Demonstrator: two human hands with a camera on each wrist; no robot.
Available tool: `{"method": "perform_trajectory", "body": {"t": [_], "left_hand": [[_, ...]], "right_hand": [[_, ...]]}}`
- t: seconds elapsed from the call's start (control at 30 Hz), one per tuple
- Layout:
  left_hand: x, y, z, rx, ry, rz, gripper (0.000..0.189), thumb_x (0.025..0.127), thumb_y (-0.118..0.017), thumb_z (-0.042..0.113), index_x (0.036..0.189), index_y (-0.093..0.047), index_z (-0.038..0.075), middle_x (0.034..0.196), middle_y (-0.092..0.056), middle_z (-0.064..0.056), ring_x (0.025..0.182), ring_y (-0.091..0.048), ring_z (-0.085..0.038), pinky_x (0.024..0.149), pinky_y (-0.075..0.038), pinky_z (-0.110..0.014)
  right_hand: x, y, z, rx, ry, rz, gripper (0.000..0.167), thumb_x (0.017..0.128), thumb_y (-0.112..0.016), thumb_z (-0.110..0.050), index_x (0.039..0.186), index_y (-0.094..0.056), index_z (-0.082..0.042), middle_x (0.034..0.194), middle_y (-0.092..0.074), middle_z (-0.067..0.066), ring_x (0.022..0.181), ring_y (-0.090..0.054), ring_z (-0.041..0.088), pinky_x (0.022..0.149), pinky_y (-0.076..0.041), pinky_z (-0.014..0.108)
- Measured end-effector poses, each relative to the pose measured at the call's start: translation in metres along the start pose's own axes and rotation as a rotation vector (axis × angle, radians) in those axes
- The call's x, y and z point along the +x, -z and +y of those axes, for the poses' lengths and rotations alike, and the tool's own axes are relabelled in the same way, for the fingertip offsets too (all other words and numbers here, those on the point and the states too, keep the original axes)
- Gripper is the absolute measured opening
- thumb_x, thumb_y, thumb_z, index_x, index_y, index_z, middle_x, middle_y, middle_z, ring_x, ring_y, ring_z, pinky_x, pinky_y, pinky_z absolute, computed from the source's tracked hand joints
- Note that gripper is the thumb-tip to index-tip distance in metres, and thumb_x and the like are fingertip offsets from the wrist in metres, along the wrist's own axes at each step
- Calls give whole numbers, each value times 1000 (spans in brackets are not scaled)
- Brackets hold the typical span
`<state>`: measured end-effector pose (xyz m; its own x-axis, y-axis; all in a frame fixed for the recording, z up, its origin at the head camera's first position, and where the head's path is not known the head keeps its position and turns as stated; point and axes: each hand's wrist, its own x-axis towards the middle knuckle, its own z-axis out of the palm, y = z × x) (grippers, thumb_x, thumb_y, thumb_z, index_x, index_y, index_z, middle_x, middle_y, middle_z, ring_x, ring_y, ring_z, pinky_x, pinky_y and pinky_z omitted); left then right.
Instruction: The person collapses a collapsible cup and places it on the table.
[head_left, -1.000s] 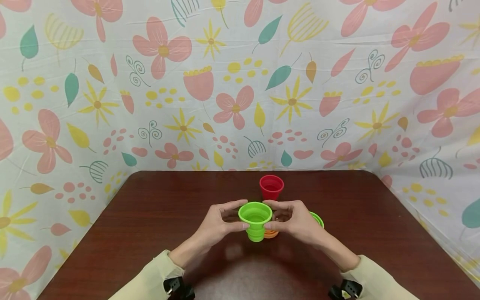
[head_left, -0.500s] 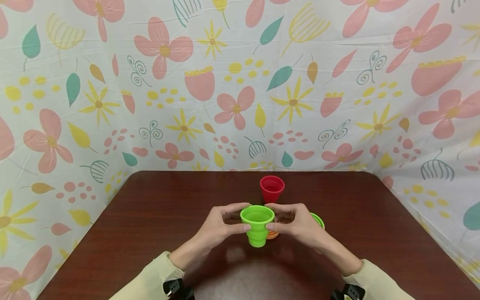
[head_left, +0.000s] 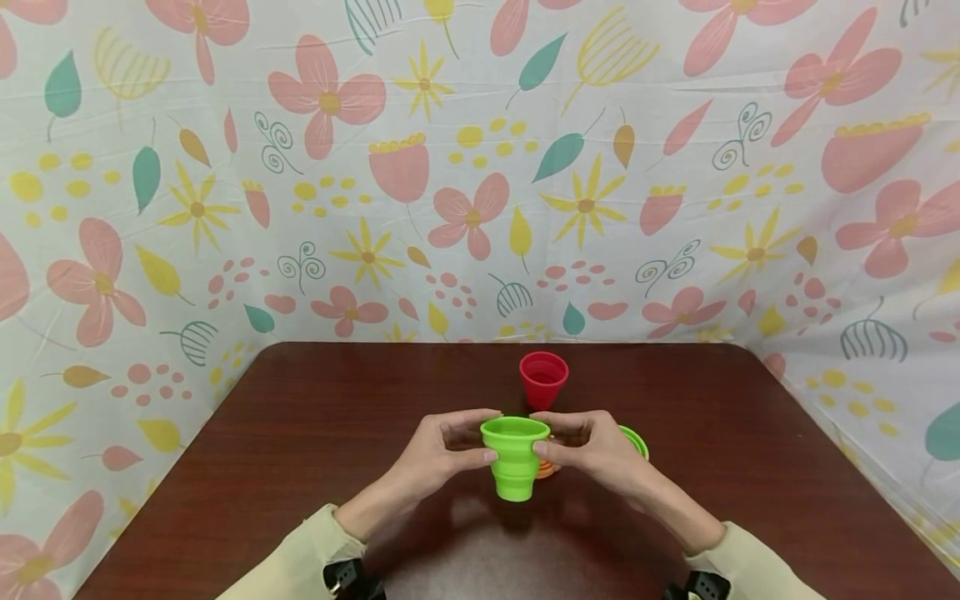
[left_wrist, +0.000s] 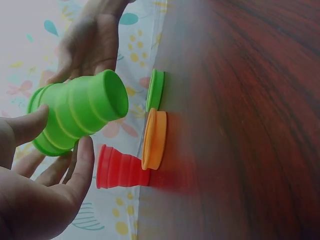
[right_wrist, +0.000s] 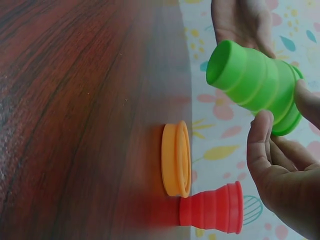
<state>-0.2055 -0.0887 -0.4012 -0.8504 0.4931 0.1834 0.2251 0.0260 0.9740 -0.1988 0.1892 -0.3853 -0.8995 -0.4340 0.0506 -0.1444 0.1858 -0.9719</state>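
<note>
A bright green collapsible cup (head_left: 515,462), drawn out into ringed tiers, is held up between both hands over the table. My left hand (head_left: 426,457) grips its left side near the rim, thumb toward me and fingers behind. On the opposite side my right hand (head_left: 600,452) pinches the wall the same way. Both wrist views show the cup's narrow base (left_wrist: 116,94) clear of the table. Behind it an orange collapsible cup (right_wrist: 175,159) sits pressed flat, mostly hidden in the head view. A second green piece (left_wrist: 156,90), also flat, is partly covered by my right hand in the head view.
An extended red collapsible cup (head_left: 543,379) stands upright farther back, beyond the hands. The dark wooden table (head_left: 337,408) ends at a flower-printed cloth (head_left: 472,167) hanging behind and along the sides.
The green cup has come slightly lower and tipped, so more of its outer wall and less of its inside shows. Both hands moved with it, keeping their hold.
</note>
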Motion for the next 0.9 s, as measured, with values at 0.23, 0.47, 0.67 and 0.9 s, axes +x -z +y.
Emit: {"method": "perform_trajectory", "body": {"t": [0.23, 0.47, 0.67, 0.9], "left_hand": [[0, 2, 0, -52, 26, 0, 45, 96, -77, 8, 140, -68, 6, 131, -71, -10, 121, -64, -29, 94, -60, -40], [0, 3, 2, -33, 22, 23, 41, 97, -76, 10, 138, -71, 9, 132, -71, -9, 126, -62, -28, 94, -59, -31], [1, 2, 1, 6, 4, 40, 39, 97, -77, 12, 136, -73, 9, 130, -73, -6, 127, -61, -25, 98, -55, -29], [-1, 0, 3, 20, 10, 77, 31, 97, -78, 14, 128, -76, 8, 118, -76, -7, 111, -65, -24, 91, -56, -33]], "right_hand": [[-1, -1, -4, -15, -54, 25, 54, 99, -76, -24, 143, -61, 4, 107, -76, 13, 89, -70, 37, 84, -62, 47], [-1, -5, -7, -18, -95, 30, 55, 100, -75, -29, 143, -63, 3, 102, -76, 13, 87, -68, 41, 86, -61, 51], [1, -5, -7, 8, -125, 29, 57, 102, -72, -33, 144, -61, 5, 94, -75, 16, 84, -69, 35, 88, -61, 47], [2, -6, -6, 33, -133, 5, 55, 105, -67, -35, 138, -63, 9, 85, -71, 15, 79, -68, 26, 79, -63, 40]]}}
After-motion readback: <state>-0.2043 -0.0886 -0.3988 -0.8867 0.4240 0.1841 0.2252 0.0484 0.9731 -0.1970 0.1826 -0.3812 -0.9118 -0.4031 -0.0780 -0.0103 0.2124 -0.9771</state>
